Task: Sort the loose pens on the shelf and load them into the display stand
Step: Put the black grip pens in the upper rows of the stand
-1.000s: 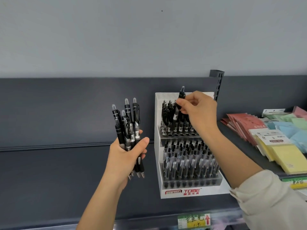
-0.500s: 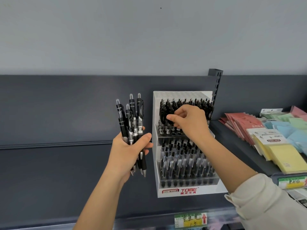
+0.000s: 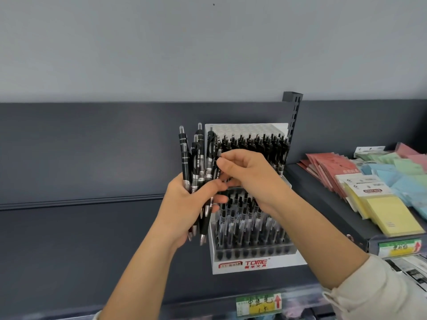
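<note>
Black barrels with silver tips: your left hand (image 3: 189,204) is clamped round a bundle of pens (image 3: 199,158), thumb across the front and fingers wrapped behind. The bundle stands roughly upright, click-buttons up and points hanging out below your palm. Your right hand (image 3: 250,174) has its fingers curled, with thumb and fingertips closed on the rightmost pen (image 3: 218,154) of that bundle (the contact is partly hidden by your knuckles, so the exact pinch is not fully legible). Both hands meet just in front of the left side of the white display stand (image 3: 251,130), which sits on the dark grey shelf (image 3: 69,239). The stand has two stepped tiers. The upper row of pens (image 3: 256,144) shows above your right hand, and the lower row of pens (image 3: 249,224) shows below your wrist, all standing clip-end up in their holes. Red "TOME" lettering (image 3: 256,263) runs along the front lip. Behind the stand's right corner rises a slotted dark upright (image 3: 293,116). To the right, on the neighbouring shelf, lie red paper packets (image 3: 330,168), blue and green pads (image 3: 406,174) and yellow sticky notes (image 3: 392,215). A yellow-green price label (image 3: 258,304) is on the shelf edge below. A cream sleeve (image 3: 381,294) covers your right forearm.
</note>
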Tool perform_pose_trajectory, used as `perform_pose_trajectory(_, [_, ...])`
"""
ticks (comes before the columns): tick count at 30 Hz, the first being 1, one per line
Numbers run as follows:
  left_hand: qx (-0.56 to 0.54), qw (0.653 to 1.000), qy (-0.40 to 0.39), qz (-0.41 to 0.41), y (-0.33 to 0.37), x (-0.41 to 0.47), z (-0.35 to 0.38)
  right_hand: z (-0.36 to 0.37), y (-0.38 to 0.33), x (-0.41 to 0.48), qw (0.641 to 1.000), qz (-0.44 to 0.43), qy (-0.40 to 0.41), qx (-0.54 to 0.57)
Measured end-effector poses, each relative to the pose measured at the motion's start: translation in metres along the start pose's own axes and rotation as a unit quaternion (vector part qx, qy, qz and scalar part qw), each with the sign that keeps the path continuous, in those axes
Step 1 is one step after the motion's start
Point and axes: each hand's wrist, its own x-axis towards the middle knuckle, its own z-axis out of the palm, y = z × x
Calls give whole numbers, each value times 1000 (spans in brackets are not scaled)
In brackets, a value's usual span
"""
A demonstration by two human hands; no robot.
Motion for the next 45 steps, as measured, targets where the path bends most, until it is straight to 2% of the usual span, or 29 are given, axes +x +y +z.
perform_pose_trajectory(6, [12,1000,-2,4,-3,2,0,-7,1,-3,998,14,-24,61])
perform_pose_trajectory(12, [43,999,29,16,-6,5,-5,-15,-11,-1,999,-6,23,31])
perform_pose_trajectory(15, [42,997,61,8,-7,8,-12,-30,-25,3,992,-31,103,73])
perform_pose_trajectory(17, [18,997,80,5,-8,8,-15,-39,-32,4,976,-81,176,96])
perform_pose_trajectory(19, [11,995,97,8,-8,7,-17,-46,-34,7,962,-134,230,59])
perform_pose_trajectory(22, [11,993,118,12,-10,6,-20,-49,-31,10,950,-167,262,-33])
perform_pose_trajectory(25, [9,992,122,7,-11,4,-22,-46,-21,15,941,-172,269,-111])
perform_pose_trajectory(30, [19,993,119,4,-13,1,-25,-38,-6,22,930,-164,274,-182])
perform_pose_trajectory(37, [22,994,110,11,-13,-2,-25,-32,-1,28,937,-156,254,-179])
perform_pose_trajectory(40, [16,994,112,4,-14,-3,-25,-32,0,28,943,-139,229,-198])
perform_pose_trajectory(43, [12,994,113,-2,-13,-3,-24,-28,11,28,947,-88,168,-258])
perform_pose_trajectory(45, [9,994,112,-2,-13,-2,-22,-25,19,27,942,-75,163,-285])
